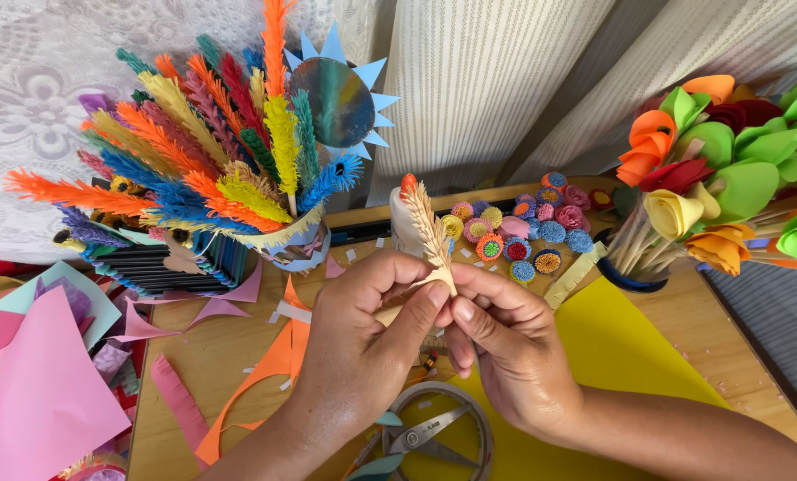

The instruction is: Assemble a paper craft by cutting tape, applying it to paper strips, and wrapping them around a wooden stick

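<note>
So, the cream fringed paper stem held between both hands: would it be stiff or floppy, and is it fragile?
The cream fringed stem probably stays fairly stiff, since it stands upright above the left hand and right hand without drooping. It is likely very light, being thin cut paper. Its fine fringes look fragile and would probably crush or bend under a firm pinch.

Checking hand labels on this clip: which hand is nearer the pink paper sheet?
Left. The left hand is closer to the pink paper sheet at the table's left edge; the right hand is farther right, over yellow paper.
</note>
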